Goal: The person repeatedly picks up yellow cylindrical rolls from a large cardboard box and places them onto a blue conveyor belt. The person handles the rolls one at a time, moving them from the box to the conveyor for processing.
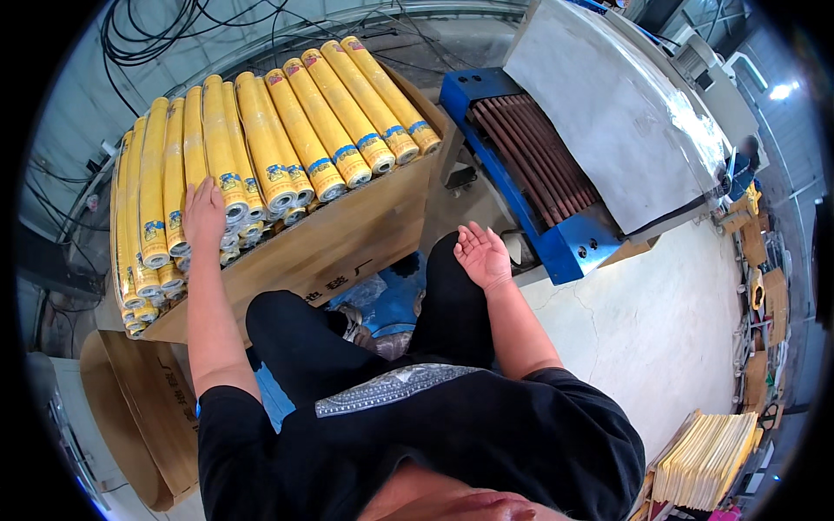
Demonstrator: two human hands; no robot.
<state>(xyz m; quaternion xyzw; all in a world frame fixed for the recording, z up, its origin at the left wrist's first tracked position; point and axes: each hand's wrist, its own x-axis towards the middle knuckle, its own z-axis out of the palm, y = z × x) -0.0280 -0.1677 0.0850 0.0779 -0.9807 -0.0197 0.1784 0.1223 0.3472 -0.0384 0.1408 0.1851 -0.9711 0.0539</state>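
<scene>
Many long yellow wrapped rolls (300,122) lie side by side, heaped above the rim of a large cardboard box (347,234). Blue printed bands mark their near ends, and hollow cores show there. My left hand (203,213) lies with its fingers stretched out on the near part of the rolls at the left, touching them without gripping. Over my right knee, my right hand (483,256) is palm up with its fingers loosely spread and nothing in it. Between that hand and the machine on the right there is a gap.
A machine with a blue frame (569,247) and brown rollers (539,165) stands at the right, beneath a large pale cover (608,95). An open cardboard box (143,408) sits at lower left. Stacked yellowish sheets (705,460) are at lower right. Black cables (148,39) hang behind the rolls.
</scene>
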